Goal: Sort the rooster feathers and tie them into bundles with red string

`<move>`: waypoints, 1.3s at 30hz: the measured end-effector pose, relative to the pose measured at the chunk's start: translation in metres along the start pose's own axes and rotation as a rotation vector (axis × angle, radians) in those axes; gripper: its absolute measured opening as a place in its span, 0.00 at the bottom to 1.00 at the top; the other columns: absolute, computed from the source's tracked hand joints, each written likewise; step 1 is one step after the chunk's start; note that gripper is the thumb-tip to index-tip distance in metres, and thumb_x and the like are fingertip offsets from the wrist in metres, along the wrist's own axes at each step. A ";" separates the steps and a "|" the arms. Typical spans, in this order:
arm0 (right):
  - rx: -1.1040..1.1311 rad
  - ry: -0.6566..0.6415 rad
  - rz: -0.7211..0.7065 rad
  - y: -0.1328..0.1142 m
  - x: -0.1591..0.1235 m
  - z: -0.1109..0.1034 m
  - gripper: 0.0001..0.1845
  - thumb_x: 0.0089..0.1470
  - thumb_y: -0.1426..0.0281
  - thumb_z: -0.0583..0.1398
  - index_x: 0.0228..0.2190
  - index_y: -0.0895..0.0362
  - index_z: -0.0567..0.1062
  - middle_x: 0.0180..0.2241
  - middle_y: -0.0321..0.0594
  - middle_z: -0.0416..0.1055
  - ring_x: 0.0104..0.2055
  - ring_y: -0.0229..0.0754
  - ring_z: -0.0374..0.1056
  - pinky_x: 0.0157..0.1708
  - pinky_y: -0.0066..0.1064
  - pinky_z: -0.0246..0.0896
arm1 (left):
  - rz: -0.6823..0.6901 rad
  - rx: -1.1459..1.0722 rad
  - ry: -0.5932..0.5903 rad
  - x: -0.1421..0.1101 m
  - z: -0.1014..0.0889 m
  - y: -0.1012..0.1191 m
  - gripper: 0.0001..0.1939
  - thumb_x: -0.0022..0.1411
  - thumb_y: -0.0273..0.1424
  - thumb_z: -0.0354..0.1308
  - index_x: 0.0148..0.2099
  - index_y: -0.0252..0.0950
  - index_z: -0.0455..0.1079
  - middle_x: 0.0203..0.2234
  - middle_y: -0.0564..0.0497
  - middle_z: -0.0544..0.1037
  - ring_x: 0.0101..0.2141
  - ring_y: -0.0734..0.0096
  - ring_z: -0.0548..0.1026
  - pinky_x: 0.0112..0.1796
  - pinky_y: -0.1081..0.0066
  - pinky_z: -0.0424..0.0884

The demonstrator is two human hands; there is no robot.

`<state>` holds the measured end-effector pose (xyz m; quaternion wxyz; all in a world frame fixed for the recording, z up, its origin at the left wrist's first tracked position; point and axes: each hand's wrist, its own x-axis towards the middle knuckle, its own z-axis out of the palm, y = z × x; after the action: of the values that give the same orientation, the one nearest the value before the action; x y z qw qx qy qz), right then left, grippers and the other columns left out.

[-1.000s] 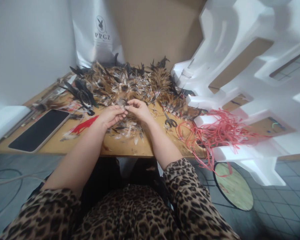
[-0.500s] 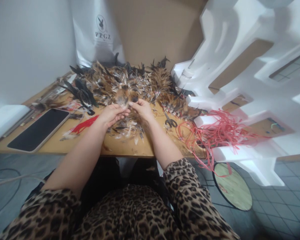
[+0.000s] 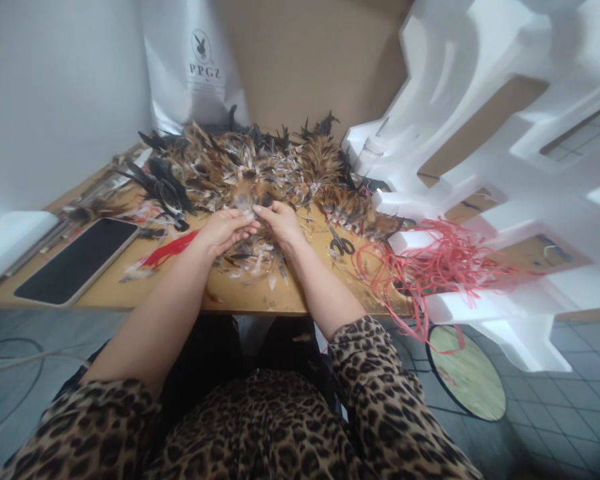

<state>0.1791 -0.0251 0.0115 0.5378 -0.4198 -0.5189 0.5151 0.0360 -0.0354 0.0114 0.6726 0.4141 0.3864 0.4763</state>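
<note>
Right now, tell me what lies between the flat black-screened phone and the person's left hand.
The head view shows thin bright-red strands and pale feather scraps on the yellow-brown tabletop.

Feather tuft (image 3: 243,200): brown with dark patches, paler and downy toward the base, slightly blurred | we pinch its base between our fingertips (image 3: 259,211) | tips point away from us | held before the feather heap (image 3: 285,163), where we cannot trace its far edge
</note>
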 end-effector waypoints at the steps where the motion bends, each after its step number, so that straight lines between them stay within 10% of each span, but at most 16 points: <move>1: -0.019 0.017 -0.022 0.001 0.001 0.000 0.22 0.34 0.54 0.65 0.19 0.57 0.64 0.16 0.27 0.60 0.19 0.28 0.51 0.21 0.23 0.46 | 0.001 -0.001 -0.005 0.000 0.000 0.000 0.04 0.50 0.24 0.62 0.31 0.27 0.73 0.23 0.45 0.78 0.21 0.78 0.74 0.21 0.83 0.69; 28: 0.087 0.008 0.026 0.003 -0.003 0.008 0.21 0.35 0.58 0.65 0.17 0.57 0.60 0.14 0.26 0.57 0.18 0.28 0.51 0.20 0.22 0.47 | 0.046 0.162 0.024 0.001 0.001 -0.004 0.05 0.50 0.25 0.62 0.26 0.27 0.73 0.19 0.47 0.76 0.18 0.81 0.71 0.21 0.83 0.66; 39: -1.008 0.088 -0.040 -0.028 0.013 -0.094 0.09 0.41 0.70 0.58 0.21 0.63 0.76 0.18 0.36 0.67 0.24 0.33 0.61 0.28 0.25 0.54 | 0.060 -0.113 0.138 0.007 -0.006 0.001 0.03 0.52 0.23 0.60 0.27 0.27 0.71 0.20 0.47 0.75 0.17 0.84 0.70 0.18 0.86 0.64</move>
<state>0.2749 -0.0074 0.0301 0.2995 -0.6384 -0.6878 0.1719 0.0318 -0.0270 0.0093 0.6521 0.3529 0.3918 0.5447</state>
